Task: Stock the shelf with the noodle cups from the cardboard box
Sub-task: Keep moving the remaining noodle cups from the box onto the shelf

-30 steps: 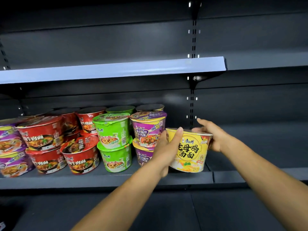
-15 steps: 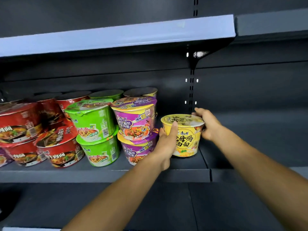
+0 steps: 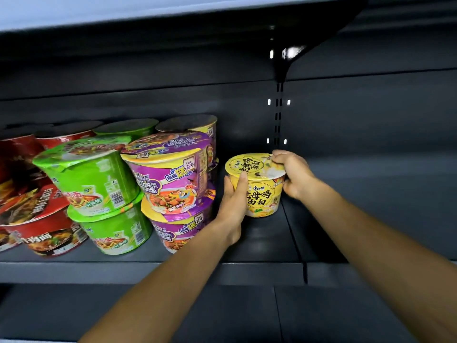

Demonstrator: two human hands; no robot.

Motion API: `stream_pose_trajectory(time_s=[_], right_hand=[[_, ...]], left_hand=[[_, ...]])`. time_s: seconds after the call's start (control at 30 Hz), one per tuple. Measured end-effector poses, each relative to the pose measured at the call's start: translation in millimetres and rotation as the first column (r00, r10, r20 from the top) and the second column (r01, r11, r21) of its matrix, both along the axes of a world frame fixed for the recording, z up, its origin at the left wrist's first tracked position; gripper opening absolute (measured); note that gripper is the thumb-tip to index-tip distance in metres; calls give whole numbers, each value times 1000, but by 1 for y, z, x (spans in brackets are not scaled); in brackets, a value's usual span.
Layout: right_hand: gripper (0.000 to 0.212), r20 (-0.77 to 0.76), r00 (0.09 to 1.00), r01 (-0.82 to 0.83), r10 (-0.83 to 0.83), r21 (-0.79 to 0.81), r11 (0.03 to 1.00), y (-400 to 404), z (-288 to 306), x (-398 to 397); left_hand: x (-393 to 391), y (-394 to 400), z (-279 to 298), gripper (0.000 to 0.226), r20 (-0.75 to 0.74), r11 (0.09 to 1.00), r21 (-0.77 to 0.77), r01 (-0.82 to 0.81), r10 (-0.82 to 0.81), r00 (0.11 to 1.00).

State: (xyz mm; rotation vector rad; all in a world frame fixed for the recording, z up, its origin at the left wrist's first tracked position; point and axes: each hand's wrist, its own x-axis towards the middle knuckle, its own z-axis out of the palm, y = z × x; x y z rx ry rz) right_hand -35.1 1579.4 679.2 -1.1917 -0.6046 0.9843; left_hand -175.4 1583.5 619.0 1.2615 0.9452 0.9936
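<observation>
Now, from the head camera we look down along both forearms to a dark shelf (image 3: 259, 246). Our hands hold a yellow cup (image 3: 259, 186) between them, upright, its base on or just above the shelf board (we cannot tell which). The left hand (image 3: 233, 204) wraps the cup's left side, thumb lying up the front wall near the rim. The right hand (image 3: 294, 175) grips the right side, fingers curled over the far edge of the lid and thumb tucked low against the wall. So both hands are clamped on the same cup, one on each flank.

Just beside the yellow cup, to its left, stands a stack of two purple cups (image 3: 173, 184), the upper one tilted a little toward us. The left wrist passes close in front of the lower purple cup. Behind that stack another cup with a yellow wall (image 3: 210, 129) shows only its top. Further left sit two green cups (image 3: 96, 179), stacked, the top one leaning, with one more green lid behind them. At the left edge are red cups (image 3: 37, 214), piled loosely and partly cut off by the frame.

Behind the yellow cup a slotted upright (image 3: 278, 115) runs up the back panel to a bracket under the pale upper shelf (image 3: 123, 8).
</observation>
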Motion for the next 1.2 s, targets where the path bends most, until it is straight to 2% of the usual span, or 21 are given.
stream_pose_trajectory(time_s=[0.13,0.37,0.6,0.83,1.2], right_hand=[[30,16,1000,-2,2,-4,1000,12,-1,4],[26,3,999,-49,49,-22,999,33,-7,3],[31,-10,998,-57,56,-30,998,46,-15,1],[28,13,999,-46,46,-35,998,52,-13,2],[25,43,999,-22,25,-57,998,51,-9,-1]], left_hand=[[5,8,-6,59,24,1000,20,-20,20,1000],[9,26,-11,104,42,991,-54,-124,126,991],[7,32,-12,112,72,987,-72,-141,146,987],[9,36,-9,111,103,989,-103,-105,115,988],[10,39,-10,122,68,977,-167,-135,148,987]])
